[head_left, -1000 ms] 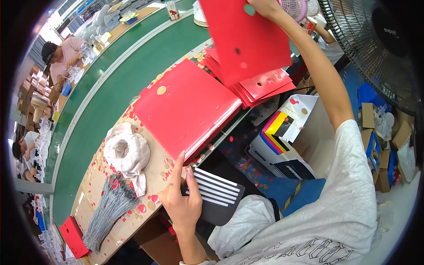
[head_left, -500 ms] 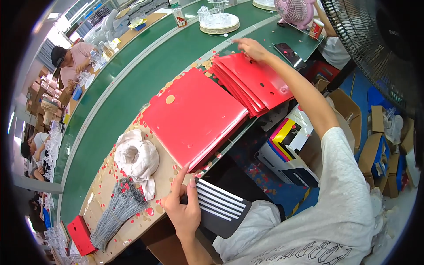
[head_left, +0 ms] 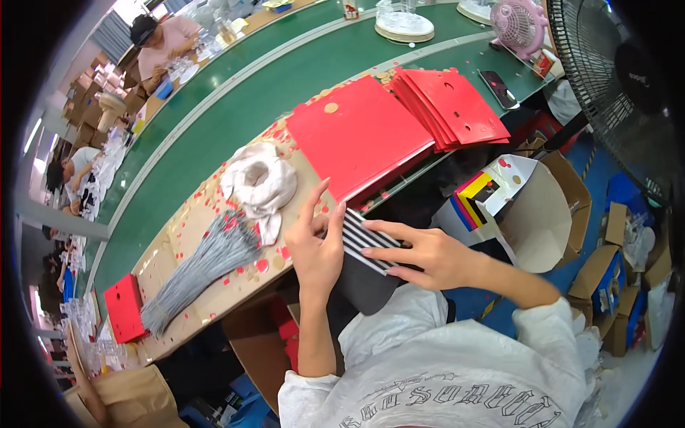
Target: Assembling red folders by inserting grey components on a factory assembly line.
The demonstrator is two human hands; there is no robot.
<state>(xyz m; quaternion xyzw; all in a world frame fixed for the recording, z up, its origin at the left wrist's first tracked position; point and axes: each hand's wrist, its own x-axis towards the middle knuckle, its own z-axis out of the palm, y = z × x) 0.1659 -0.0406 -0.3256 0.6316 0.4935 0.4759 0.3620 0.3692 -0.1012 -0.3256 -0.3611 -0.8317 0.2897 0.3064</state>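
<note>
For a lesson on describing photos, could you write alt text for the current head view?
A person's right hand touches a white-striped black panel, with the left hand at its edge. Beyond lie a stack of red sheets, a fanned pile of more red sheets, a coiled white cloth and a bundle of thin grey strands.

A long green worktop [head_left: 214, 135] is stretching before me. On the right, blue floor [head_left: 598, 191] is showing around open cartons [head_left: 592, 277], with a big black fan [head_left: 631, 78] looming nearby. Over on the left, strip lights [head_left: 32, 135] are glowing and brown boxes [head_left: 85, 101] are standing stacked near a grey-blue curtain [head_left: 112, 37].
</note>
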